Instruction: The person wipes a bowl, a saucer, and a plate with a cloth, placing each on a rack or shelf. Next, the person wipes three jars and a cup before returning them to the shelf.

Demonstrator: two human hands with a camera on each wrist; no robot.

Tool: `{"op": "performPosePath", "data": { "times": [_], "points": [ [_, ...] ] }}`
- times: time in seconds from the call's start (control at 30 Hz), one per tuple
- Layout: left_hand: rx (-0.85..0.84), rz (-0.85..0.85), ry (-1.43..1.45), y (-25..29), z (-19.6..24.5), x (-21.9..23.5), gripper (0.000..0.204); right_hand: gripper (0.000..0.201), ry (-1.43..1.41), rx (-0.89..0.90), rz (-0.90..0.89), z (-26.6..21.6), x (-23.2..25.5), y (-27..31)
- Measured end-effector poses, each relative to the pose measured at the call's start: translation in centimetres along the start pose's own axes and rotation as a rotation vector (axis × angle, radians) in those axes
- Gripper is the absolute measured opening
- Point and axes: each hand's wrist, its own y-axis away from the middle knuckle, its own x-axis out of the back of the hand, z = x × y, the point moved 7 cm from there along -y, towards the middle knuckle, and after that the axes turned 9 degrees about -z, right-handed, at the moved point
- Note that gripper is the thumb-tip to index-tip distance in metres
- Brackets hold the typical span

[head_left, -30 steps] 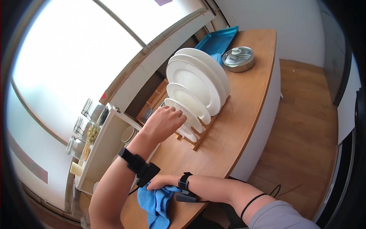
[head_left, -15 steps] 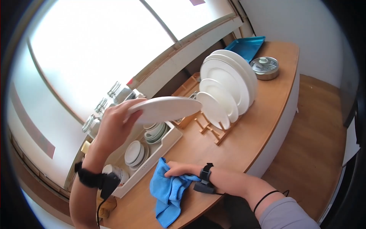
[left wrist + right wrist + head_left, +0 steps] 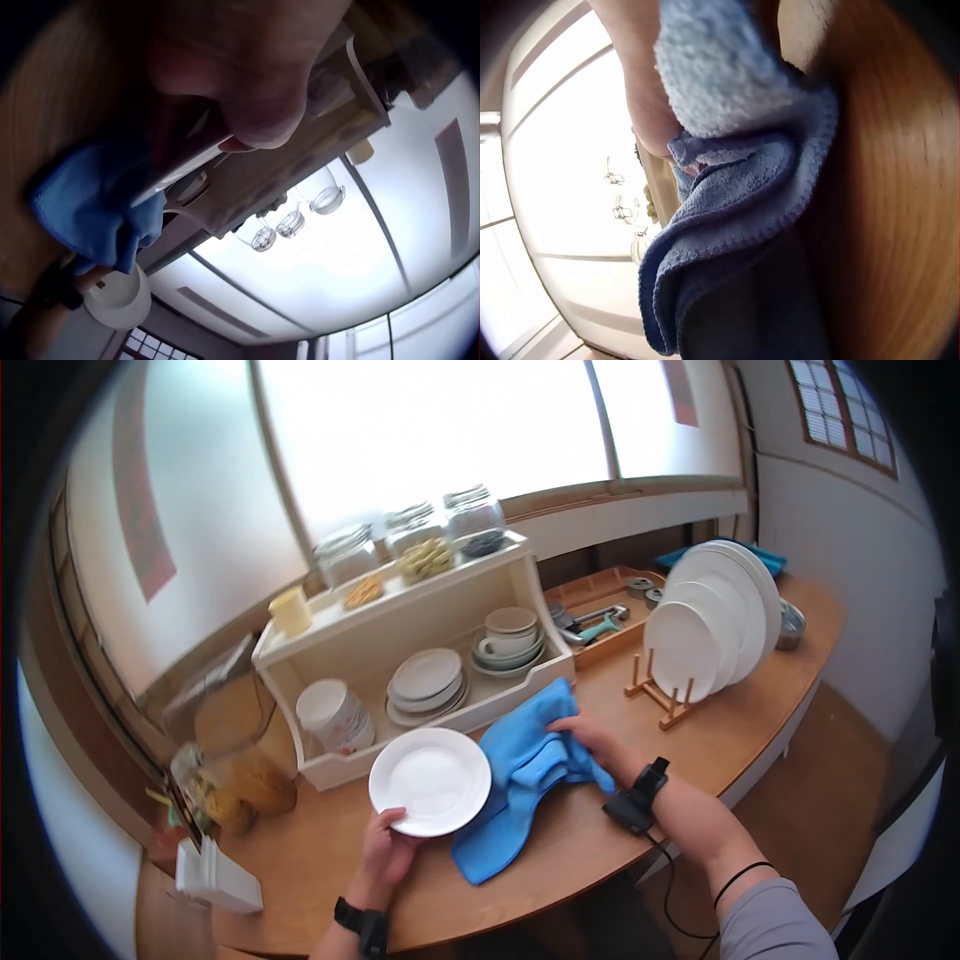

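A small white plate (image 3: pixel 430 782) is in my left hand (image 3: pixel 388 850), which pinches its near rim with the thumb on top and the fingers underneath. In the left wrist view the plate (image 3: pixel 184 166) shows edge-on below the thumb. My right hand (image 3: pixel 594 744) holds a blue cloth (image 3: pixel 525 785) that hangs in folds just right of the plate, overlapping its edge in the head view. Up close in the right wrist view, the cloth (image 3: pixel 731 195) covers most of the fingers. A wooden rack (image 3: pixel 672 705) with several white plates (image 3: pixel 685 650) stands to the right.
Behind the plate stands a white shelf (image 3: pixel 400 622) with stacked dishes (image 3: pixel 428 678), cups and glass jars (image 3: pixel 410 530) on top. A wooden tray (image 3: pixel 600 645) of utensils sits beside it. A white container (image 3: pixel 220 875) and a jar (image 3: pixel 255 780) are at the left.
My left hand has taken a small plate out of the rack, brought it left and down, and turned its face up. My right hand, with the cloth, has come nearer the plate.
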Motion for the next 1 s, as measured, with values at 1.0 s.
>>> {"op": "performPosePath", "data": {
  "times": [1.0],
  "points": [
    [0.105,-0.086,-0.107,0.3,-1.1,1.0,0.078,0.030,1.189,0.146,-0.708,1.3,-19.6,5.0]
  ]
}}
